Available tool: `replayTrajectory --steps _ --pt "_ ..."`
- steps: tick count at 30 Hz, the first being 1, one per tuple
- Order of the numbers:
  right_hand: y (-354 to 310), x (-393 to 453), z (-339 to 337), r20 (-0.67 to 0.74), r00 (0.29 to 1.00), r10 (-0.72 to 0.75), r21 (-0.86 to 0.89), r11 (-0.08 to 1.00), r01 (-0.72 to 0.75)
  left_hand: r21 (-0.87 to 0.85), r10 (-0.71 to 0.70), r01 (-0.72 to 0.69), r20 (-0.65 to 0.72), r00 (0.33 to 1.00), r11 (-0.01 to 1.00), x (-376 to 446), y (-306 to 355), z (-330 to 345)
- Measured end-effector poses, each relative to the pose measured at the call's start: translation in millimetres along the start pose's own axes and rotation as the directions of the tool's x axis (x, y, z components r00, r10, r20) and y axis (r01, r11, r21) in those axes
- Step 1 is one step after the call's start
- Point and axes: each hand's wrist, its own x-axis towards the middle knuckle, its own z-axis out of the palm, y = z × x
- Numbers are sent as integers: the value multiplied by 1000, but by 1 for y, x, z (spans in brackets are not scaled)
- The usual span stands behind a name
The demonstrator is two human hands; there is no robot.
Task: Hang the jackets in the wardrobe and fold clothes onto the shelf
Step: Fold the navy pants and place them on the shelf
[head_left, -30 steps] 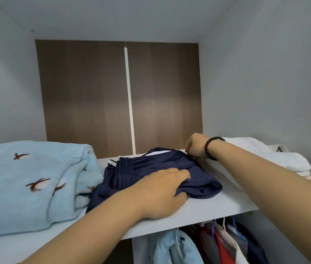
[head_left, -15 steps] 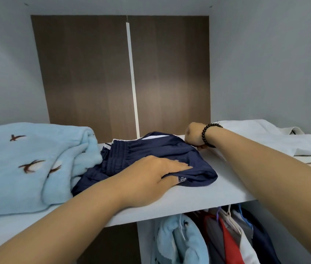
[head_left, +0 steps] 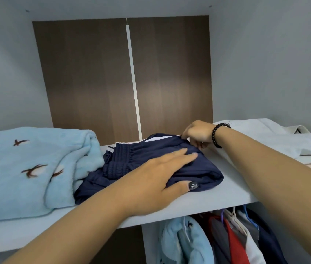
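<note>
One camera only, worn on my head, facing forward and slightly down into the wardrobe, close to the shelf [head_left: 227, 191] edge. The brown back panel [head_left: 86, 77] sits at 12 o'clock; my forearms enter from 7 and 4 o'clock; hanging clothes [head_left: 234, 237] show at 5 o'clock.

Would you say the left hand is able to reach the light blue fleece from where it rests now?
Probably yes. The left hand lies flat on the navy shorts, which touch the light blue fleece on the shelf, and nothing stands between them.
</note>
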Motion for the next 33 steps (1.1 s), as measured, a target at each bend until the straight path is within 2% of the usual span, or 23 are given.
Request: replayTrajectory --steps 3,6,9,13,18,19,21,22,23,25,27,30,33 --pt "2 -1 4 -68 996 -53 -68 997 48 19 2 -3 37 999 1000 1 3 2" --pt "1 3 9 -137 986 -99 -231 971 66 5 11 -11 49 999 1000 0 3 1" --pt "1 6 7 -273 950 -149 -364 931 42 -56 48 -47 30 998 997 -2 4 1" --pt "5 8 4 -399 910 -117 -346 938 -31 -54 83 -82 8 997 995 -3 9 5" --pt "3 7 9 -333 941 -56 -279 959 -41 25 31 -31 32 999 999 1 19 7" --pt "0 3 9 -311 949 -48 -204 979 -17 66 14 -16 34 999 998 2 20 7" --pt "-9 -18 8 -209 977 -28 84 995 47 209 -26 20 26 999 978 -1 24 9" --pt "-13 -32 8 -148 988 -41 244 967 77 288 -59 53 13 998 956 -4 27 11" --pt "-15 -45 7 -120 991 -66 333 937 103 358 -107 105 -16 994 928 -7 27 13" --pt "-18 -75 3 -129 979 -158 259 948 187 458 -241 247 -73 968 854 -13 23 14" --pt "-14 -104 6 -95 956 -279 56 957 285 460 -385 379 -83 919 803 -19 15 10" --pt "-6 -137 27 54 925 -376 -89 921 379 353 -576 525 52 816 775 -22 3 -2" --pt "0 -152 39 1 923 -385 -140 914 381 354 -603 527 148 784 772 -17 2 -5"
